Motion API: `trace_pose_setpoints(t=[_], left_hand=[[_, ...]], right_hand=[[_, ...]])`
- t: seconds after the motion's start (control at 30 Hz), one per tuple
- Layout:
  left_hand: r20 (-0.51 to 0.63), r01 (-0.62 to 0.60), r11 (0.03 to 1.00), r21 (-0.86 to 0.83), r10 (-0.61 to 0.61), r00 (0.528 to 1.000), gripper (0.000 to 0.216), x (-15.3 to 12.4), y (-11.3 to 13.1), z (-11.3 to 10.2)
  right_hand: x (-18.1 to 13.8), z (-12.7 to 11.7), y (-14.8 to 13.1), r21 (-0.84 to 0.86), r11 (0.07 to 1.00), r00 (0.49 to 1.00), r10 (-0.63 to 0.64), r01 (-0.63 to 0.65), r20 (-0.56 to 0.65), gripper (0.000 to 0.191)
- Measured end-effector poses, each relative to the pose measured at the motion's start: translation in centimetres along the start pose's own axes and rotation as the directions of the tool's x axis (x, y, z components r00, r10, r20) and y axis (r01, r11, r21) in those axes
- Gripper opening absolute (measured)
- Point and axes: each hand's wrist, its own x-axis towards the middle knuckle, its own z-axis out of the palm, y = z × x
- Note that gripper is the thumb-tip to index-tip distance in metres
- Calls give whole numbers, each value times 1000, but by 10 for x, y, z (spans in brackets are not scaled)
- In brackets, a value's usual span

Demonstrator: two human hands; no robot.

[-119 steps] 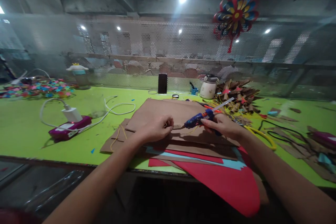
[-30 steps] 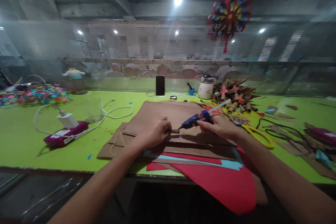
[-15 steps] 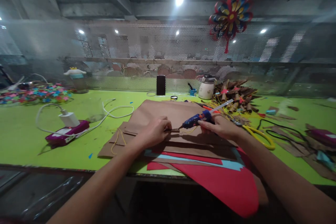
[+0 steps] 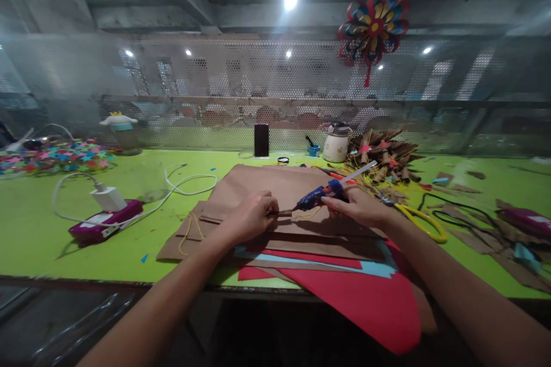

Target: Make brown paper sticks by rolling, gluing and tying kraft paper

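Hands meet over brown paper [image 4: 267, 180] at my twelve o'clock. My left hand [image 4: 252, 219] pinches a small brown strip [image 4: 284, 213]. At its three o'clock, my right hand [image 4: 357, 206] grips a blue glue gun [image 4: 316, 198]. Its nozzle is now lowered onto the strip's end, so glue probably lands there.

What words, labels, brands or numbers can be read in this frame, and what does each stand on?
No text is legible anywhere.
The glue gun in the right hand: any marking is too blurred to read.
The brown strip in the left hand: no print visible.
The white charger and purple device: no print legible.
The black box and white pot at the back: too small to tell.
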Motion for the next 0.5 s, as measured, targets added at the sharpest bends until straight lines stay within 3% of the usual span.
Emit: trace_pose_setpoints(t=[0.23, 0.5], left_hand=[[2, 17, 1000, -9, -17, 1000, 11, 1, 0, 1], [-10, 13, 1000, -10, -13, 1000, 9, -1, -1, 0]], right_hand=[[1, 6, -4, 67, 997, 999, -29, 26, 43, 46], [-2, -3, 1, 165, 986, 1000, 17, -18, 4, 45]])
